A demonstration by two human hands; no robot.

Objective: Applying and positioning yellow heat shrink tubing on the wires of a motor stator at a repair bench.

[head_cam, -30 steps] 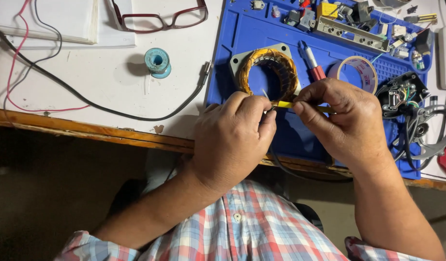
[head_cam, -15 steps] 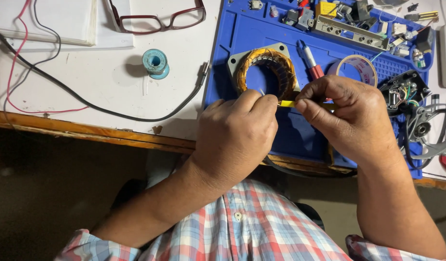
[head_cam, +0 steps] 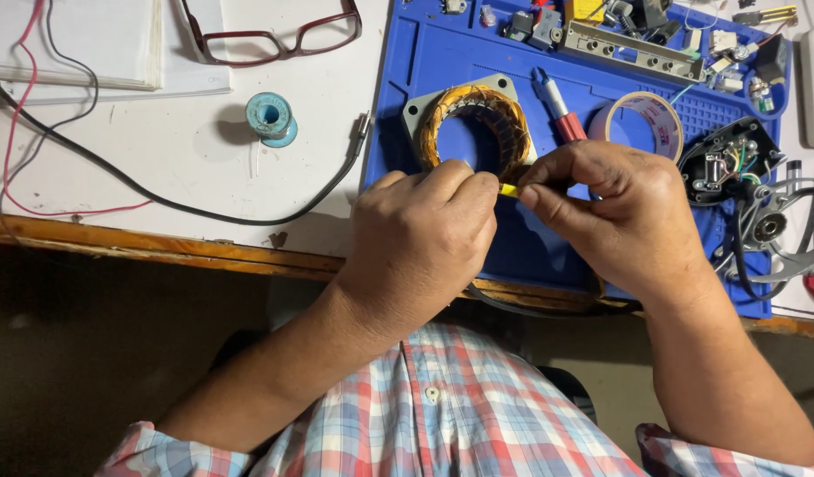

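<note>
Left hand and right hand meeting over the blue ribbed work mat, each grip pinched shut on one end of a thin yellow sleeve. Held just beside the copper-wound ring stator, likely to stay near its windings. Bench edge below.

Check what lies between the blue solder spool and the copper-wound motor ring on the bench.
In the head view, a black cable's metal-tipped end lies on the white table between the blue solder spool and the copper-wound motor ring, beside the blue mat's edge.
</note>
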